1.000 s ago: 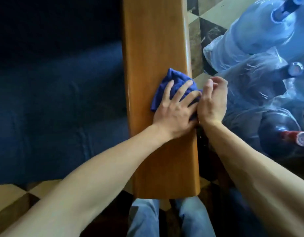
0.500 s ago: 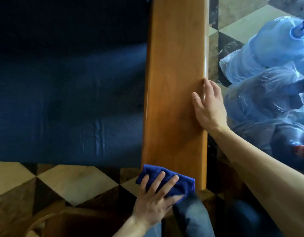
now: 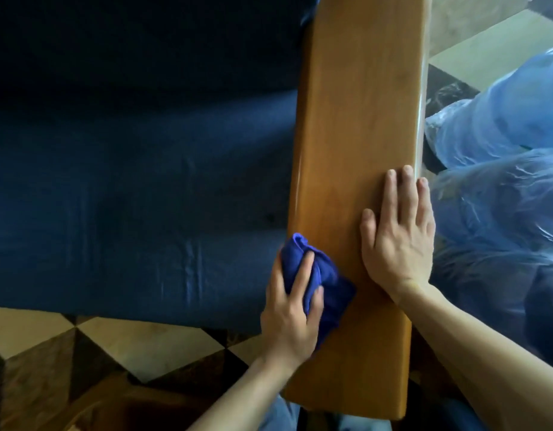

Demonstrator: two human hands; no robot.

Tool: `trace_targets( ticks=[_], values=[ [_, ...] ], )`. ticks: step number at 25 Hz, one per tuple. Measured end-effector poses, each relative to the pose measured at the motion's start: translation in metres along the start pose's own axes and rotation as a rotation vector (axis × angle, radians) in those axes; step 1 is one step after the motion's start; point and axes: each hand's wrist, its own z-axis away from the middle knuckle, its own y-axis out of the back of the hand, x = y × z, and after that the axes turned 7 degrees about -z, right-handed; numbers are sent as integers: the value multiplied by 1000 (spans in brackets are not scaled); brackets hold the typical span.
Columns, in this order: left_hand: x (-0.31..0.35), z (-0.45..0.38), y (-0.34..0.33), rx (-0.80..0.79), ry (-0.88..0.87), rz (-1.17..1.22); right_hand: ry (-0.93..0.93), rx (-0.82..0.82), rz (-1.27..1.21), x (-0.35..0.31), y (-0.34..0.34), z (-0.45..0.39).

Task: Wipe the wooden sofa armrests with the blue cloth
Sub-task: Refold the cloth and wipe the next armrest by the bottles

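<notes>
A long wooden armrest (image 3: 359, 150) runs from the near edge of the view up to the far edge, its glossy top catching light along both sides. The left hand (image 3: 292, 318) sits at the armrest's left edge, near its close end, and grips a bunched blue cloth (image 3: 318, 275). Its fingers (image 3: 301, 272) are curled over the cloth, one lying across the folds and the thumb pressed into the fabric on the right side, so the cloth is held tight between them. The cloth is crumpled into a lump that lies partly on the wood and partly over the left edge, touching the armrest. The far tip of the cloth pokes out beyond the fingers.

The right hand (image 3: 399, 241) lies flat on the top of the armrest, just beside the cloth and a little farther away. Its fingers are straight and close together, pointing to the far end, with the thumb spread out to the left; it holds nothing and simply rests on the wood near the right edge.

Left of the armrest is the dark blue sofa seat (image 3: 138, 197), with creases in the fabric. Right of the armrest are large water bottles wrapped in clear plastic (image 3: 502, 181). A floor of light and dark tiles (image 3: 82, 346) shows at the near left, and again at the far right.
</notes>
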Motion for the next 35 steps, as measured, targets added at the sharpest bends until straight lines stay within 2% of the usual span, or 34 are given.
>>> trace_targets(
  ticks=[3, 7, 11, 14, 16, 18, 21, 25, 26, 28, 30, 31, 33, 35],
  values=[
    [29, -112, 6, 66, 47, 46, -18, -15, 23, -2, 0, -7],
    [74, -286, 24, 40, 60, 24, -25, -57, 50, -1, -1, -6],
    [104, -344, 32, -71, 106, -97, -48, -93, 52, 0, 0, -10],
    [90, -300, 24, -65, -62, -301, -46, -77, 7, -1, 3, -10],
    [69, -233, 13, -41, -262, -489, -69, -82, -149, -1, 9, -12],
    [50, -150, 3, -67, -407, -571, -122, -82, -276, -4, 20, -6],
    [41, -35, -13, -246, -463, -650, -132, -115, -293, -11, 38, 33],
    [53, 77, -9, -452, -462, -680, -78, -302, -173, -14, 51, 129],
    [52, 85, -2, -512, -472, -666, -83, -308, -137, -11, 54, 147],
    [48, 76, 23, -580, -495, -489, -130, -314, -154, -4, 58, 167],
    [41, 53, 47, -566, -456, -253, -241, -337, -281, 2, 64, 169],
    [40, 42, 55, -554, -425, -219, -302, -351, -334, 4, 67, 168],
    [43, 23, 65, -542, -398, -316, -374, -379, -350, 6, 70, 171],
    [49, 11, 64, -560, -417, -542, -436, -408, -325, 8, 72, 171]
  ],
)
